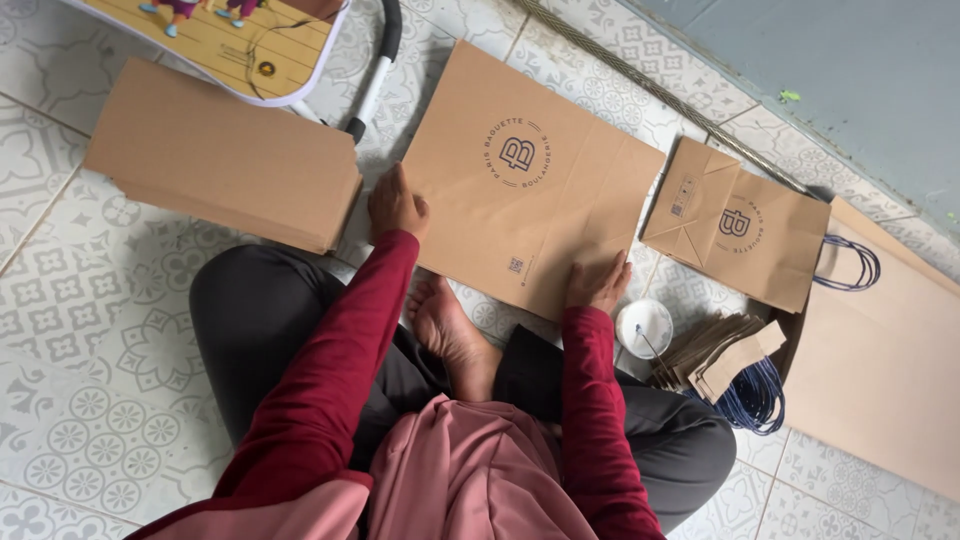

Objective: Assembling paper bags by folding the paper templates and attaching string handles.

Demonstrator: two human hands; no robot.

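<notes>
head view | left hand [396, 204] flat on bag [525, 180] left edge | right hand [596, 284] flat, fingers spread, on its near corner | bag lies flat on floor [90, 390] | stack [225, 155] just left

i saw both arms, in dark red sleeves, reach forward from the seated body over crossed legs. the left hand [396, 204] lay palm down, fingers together and pointing away, wrist straight. the right hand [597, 283] also lay flat, fingers spread slightly, wrist bent a little inward. neither hand was closed around anything. a bare foot [450, 335] rested between the forearms.
</notes>
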